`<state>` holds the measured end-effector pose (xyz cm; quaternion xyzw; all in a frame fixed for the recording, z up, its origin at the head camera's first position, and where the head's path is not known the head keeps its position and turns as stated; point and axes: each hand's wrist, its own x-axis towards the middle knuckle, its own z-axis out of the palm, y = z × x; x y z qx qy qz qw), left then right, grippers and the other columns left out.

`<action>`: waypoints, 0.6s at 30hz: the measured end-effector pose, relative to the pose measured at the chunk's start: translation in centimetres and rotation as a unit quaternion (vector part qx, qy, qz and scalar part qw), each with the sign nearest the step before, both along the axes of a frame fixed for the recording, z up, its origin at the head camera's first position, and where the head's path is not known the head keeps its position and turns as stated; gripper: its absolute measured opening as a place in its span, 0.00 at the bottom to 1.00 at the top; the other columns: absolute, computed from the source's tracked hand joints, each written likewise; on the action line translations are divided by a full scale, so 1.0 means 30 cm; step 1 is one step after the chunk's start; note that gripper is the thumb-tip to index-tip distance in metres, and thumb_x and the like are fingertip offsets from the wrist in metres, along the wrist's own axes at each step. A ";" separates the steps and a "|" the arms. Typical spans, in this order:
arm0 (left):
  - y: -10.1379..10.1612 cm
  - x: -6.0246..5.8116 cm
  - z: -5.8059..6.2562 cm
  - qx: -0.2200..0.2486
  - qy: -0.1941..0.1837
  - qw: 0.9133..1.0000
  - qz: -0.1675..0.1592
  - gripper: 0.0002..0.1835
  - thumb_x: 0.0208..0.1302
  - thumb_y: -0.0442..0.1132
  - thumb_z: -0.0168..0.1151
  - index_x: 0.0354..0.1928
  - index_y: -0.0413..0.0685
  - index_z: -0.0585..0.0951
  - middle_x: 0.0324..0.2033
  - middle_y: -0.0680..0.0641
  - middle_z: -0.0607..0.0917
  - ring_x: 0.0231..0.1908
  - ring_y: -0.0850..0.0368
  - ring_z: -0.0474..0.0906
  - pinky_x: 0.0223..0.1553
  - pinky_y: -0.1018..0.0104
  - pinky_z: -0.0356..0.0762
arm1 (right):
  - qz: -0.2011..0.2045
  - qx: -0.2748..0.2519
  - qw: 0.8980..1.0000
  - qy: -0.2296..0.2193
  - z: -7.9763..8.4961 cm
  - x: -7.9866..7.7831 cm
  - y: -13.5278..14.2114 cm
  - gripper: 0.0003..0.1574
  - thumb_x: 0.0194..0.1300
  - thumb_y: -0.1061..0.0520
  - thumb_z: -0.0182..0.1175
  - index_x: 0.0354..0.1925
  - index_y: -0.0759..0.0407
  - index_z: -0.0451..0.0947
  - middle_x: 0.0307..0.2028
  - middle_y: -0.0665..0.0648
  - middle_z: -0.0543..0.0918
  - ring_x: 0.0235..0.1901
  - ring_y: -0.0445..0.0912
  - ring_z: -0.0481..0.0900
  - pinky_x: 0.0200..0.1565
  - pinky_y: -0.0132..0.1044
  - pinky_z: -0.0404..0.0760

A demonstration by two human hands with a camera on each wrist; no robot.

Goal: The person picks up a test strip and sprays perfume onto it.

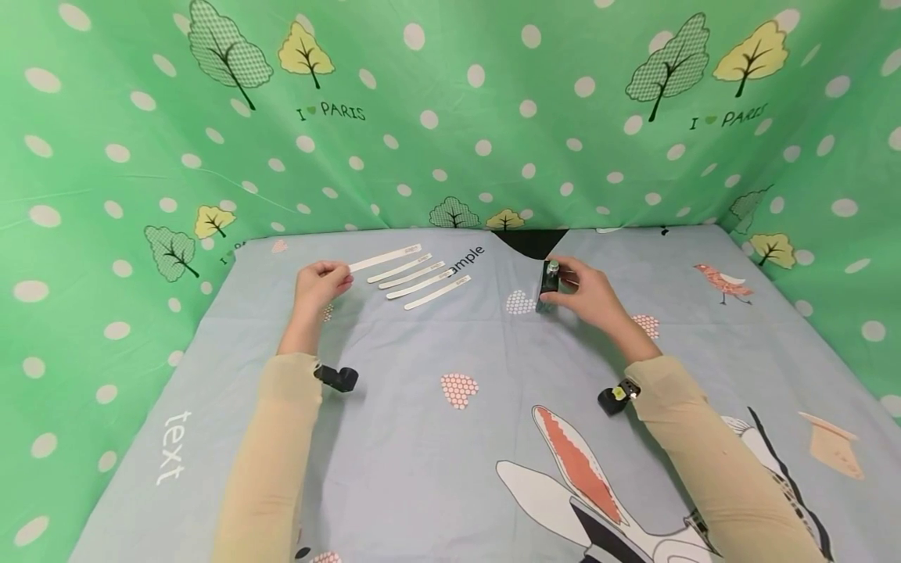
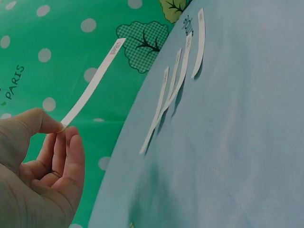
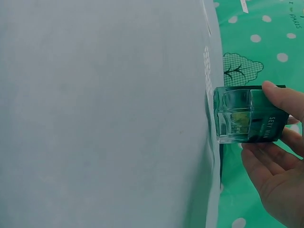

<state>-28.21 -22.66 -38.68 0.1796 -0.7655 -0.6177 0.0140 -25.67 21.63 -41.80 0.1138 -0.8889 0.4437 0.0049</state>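
Note:
My left hand (image 1: 321, 287) pinches one end of a white paper perfume test strip (image 2: 95, 83) between thumb and fingertips. In the left wrist view the strip slants up from the fingers, with small print at its far end. Several similar strips (image 1: 438, 292) lie side by side on the cloth, just right of the left hand. My right hand (image 1: 587, 293) grips a green glass perfume bottle (image 3: 244, 115) by its upper, dark part, thumb on one side and fingers on the other. The bottle stands upright, its base close to the cloth; a silver sprayer (image 1: 553, 267) shows on top.
A blue-grey printed cloth (image 1: 394, 438) covers the table. Behind it and at both sides hangs a green dotted curtain (image 1: 450, 141). Each wrist wears a small black camera, one on the left (image 1: 338, 378) and one on the right (image 1: 616, 397).

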 end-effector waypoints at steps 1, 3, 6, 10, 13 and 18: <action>0.003 0.002 0.003 -0.001 0.001 1.000 -0.001 0.08 0.67 0.35 0.56 0.45 0.40 0.77 0.36 0.50 0.78 0.30 0.70 0.79 0.38 0.82 0.83 | 0.000 0.001 1.000 0.000 0.002 0.000 -0.001 0.45 0.61 0.55 0.72 0.71 0.62 0.64 0.64 0.71 0.73 0.66 0.65 0.71 0.69 0.54 0.72; 0.008 0.007 0.009 -0.001 0.003 1.000 -0.003 0.08 0.67 0.34 0.56 0.45 0.40 0.77 0.35 0.50 0.78 0.30 0.71 0.79 0.37 0.83 0.82 | -0.001 0.003 1.000 0.001 0.005 0.001 -0.004 0.45 0.61 0.55 0.71 0.71 0.63 0.64 0.64 0.71 0.73 0.66 0.65 0.71 0.69 0.54 0.72; 0.015 0.012 0.014 -0.004 0.004 1.000 -0.006 0.08 0.68 0.34 0.56 0.45 0.40 0.77 0.35 0.51 0.78 0.29 0.71 0.79 0.37 0.83 0.82 | -0.002 0.005 1.000 0.003 0.009 0.004 -0.006 0.45 0.61 0.55 0.71 0.71 0.62 0.64 0.64 0.71 0.73 0.66 0.65 0.72 0.68 0.54 0.72; 0.020 0.014 0.014 -0.006 0.005 1.000 -0.008 0.08 0.67 0.35 0.57 0.45 0.39 0.77 0.34 0.51 0.79 0.29 0.71 0.79 0.37 0.82 0.83 | -0.002 0.003 1.000 0.012 0.014 0.008 -0.008 0.45 0.60 0.55 0.72 0.71 0.62 0.65 0.62 0.70 0.75 0.65 0.65 0.73 0.67 0.54 0.74; 0.025 0.017 0.015 -0.006 0.007 1.000 -0.010 0.08 0.67 0.35 0.57 0.45 0.39 0.77 0.33 0.51 0.79 0.29 0.71 0.80 0.37 0.82 0.83 | -0.002 0.002 1.000 0.018 0.017 0.011 -0.010 0.45 0.59 0.57 0.72 0.70 0.62 0.65 0.62 0.70 0.76 0.64 0.64 0.74 0.67 0.54 0.75; 0.034 0.021 0.013 -0.010 0.010 1.000 -0.011 0.09 0.67 0.35 0.57 0.46 0.38 0.78 0.34 0.51 0.79 0.29 0.71 0.80 0.38 0.81 0.83 | -0.004 0.000 1.000 0.021 0.021 0.014 -0.011 0.45 0.59 0.57 0.73 0.70 0.61 0.66 0.62 0.69 0.76 0.64 0.64 0.74 0.67 0.53 0.75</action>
